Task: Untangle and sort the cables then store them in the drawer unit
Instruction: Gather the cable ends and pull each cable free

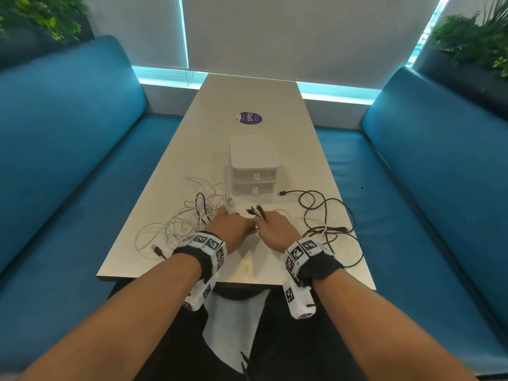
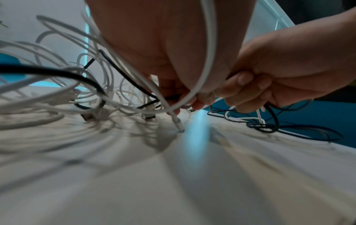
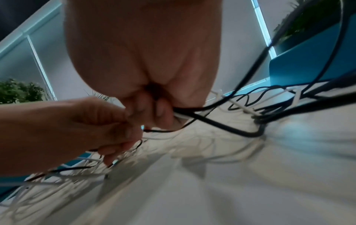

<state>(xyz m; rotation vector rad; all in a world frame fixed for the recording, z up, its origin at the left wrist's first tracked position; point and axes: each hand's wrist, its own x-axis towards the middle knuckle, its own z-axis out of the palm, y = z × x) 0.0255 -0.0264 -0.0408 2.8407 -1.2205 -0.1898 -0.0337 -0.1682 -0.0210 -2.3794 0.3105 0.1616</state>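
From the head view I see my left hand (image 1: 232, 229) and right hand (image 1: 272, 229) meeting over the pale rectangular table (image 1: 247, 100), the right gripping a bunch of black and white cable ends (image 1: 257, 210). The tangled white cables (image 1: 187, 215) lie left, the loose black cable (image 1: 327, 213) right, the translucent two-drawer plastic unit (image 1: 253, 166) just beyond, drawers closed. The left wrist view shows my left fingers (image 2: 173, 92) pinching a white cable. The right wrist view shows my right fingers (image 3: 159, 111) curled round black and white strands.
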